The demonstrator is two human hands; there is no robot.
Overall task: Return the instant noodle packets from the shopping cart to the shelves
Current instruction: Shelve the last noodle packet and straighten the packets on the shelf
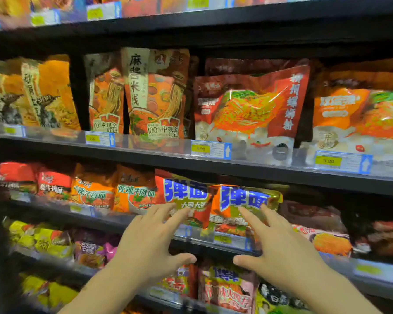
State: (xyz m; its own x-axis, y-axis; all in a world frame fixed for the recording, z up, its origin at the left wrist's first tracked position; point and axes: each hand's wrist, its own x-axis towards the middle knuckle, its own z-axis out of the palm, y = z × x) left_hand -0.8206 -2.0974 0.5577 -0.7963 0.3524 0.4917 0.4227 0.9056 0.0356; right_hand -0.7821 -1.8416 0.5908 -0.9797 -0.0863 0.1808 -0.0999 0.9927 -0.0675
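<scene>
Two orange-and-green noodle packets with big blue characters stand side by side on the middle shelf: the left packet (184,196) and the right packet (243,202). My left hand (150,241) is spread, with its fingertips at the lower edge of the left packet. My right hand (279,245) is spread too, its fingertips resting on the front of the right packet. Neither hand grips anything. The shopping cart is out of view.
Black shelves (213,165) run across the view with clear price-tag rails. Tall orange noodle bags (154,94) and red bags (250,105) fill the shelf above. Orange beef-noodle packets (134,196) stand to the left; yellow, purple and pink packets lie on the shelves below.
</scene>
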